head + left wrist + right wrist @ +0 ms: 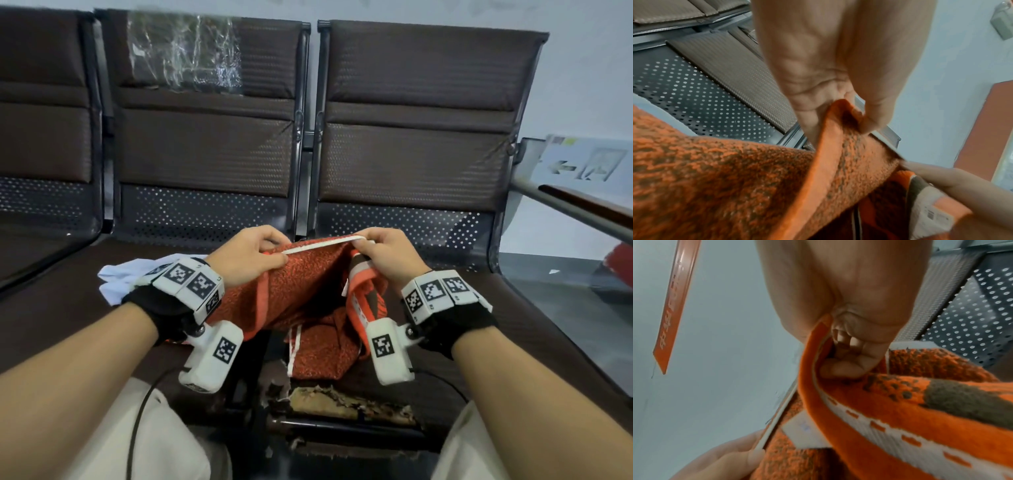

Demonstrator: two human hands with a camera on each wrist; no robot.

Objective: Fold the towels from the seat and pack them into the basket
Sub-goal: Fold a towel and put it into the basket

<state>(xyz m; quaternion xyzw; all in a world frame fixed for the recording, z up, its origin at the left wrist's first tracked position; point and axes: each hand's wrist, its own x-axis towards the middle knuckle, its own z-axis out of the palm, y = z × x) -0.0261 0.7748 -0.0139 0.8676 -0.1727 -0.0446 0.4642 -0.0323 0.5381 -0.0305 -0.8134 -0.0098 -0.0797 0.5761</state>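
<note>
An orange towel flecked with brown, with a white hem, hangs over the brown seat in front of me. My left hand pinches its top edge at the left corner, and my right hand pinches the same edge at the right. The white hem runs taut between them. In the left wrist view the left hand grips a curled fold of the orange towel. In the right wrist view the right hand curls round the striped border of the orange towel. No basket shows.
A white cloth lies on the seat left of the orange towel. The seat's front edge is torn, with foam showing. Brown chair backs stand behind, one with clear plastic wrap. A rail crosses at right.
</note>
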